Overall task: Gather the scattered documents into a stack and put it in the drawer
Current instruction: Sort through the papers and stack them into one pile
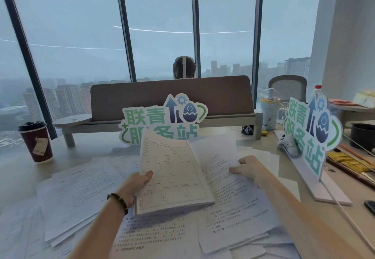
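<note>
Loose sheets (81,193) surround both hands; left fingers (147,175) grip a sheaf (174,173), right fingers (237,170) seemingly pinch paper (233,198).

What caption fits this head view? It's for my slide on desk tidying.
Left hand lifts a stack of forms while the right hand pinches another sheet on the paper-strewn desk.

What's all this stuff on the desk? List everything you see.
Held sheaf of forms: one, cream, lifted above the desk.
Loose papers: many, white, scattered over the desk.
Coffee cup: one, dark red with black lid, far left.
Cutout signs: two, green and blue; the second stands right.
Divider panel: one, brown, behind the signs.
Office chair: one, grey, right rear.
Bottle: one, red cap, behind the right sign.
Left hand: grips the sheaf's left edge.
Right hand: pinches a white sheet.
</note>
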`<state>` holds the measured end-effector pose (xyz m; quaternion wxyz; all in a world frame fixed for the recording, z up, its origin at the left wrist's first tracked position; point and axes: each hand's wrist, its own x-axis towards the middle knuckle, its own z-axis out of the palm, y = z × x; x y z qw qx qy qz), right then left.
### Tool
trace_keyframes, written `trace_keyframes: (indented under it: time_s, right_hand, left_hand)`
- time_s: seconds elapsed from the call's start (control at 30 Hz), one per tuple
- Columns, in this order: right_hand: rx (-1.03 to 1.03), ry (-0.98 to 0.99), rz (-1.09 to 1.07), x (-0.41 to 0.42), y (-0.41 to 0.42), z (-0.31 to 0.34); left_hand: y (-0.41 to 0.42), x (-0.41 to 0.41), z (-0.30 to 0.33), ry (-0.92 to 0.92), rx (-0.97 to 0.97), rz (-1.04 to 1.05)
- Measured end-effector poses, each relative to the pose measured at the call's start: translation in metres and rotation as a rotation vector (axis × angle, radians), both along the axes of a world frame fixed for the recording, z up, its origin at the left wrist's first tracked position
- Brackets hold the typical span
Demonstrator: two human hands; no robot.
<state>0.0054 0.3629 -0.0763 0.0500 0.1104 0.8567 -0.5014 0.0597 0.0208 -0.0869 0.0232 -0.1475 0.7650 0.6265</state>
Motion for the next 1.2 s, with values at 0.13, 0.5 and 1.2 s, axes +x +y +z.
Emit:
trace_keyframes:
  time_s: [0.13,0.5,1.2]
  right_hand:
    - [0.23,0.069,-0.057,0.002,0.002,0.0]
    - [0.126,-0.006,0.114,-0.002,-0.009,0.0]
    - [-0.098,0.126,0.098,0.003,-0.007,-0.002]
  left_hand:
    - [-0.007,-0.002,0.001,0.001,0.085,0.019]
    - [-0.002,-0.003,-0.005,-0.036,0.008,-0.037]
    - [-0.005,-0.002,-0.003,-0.032,0.126,-0.048]
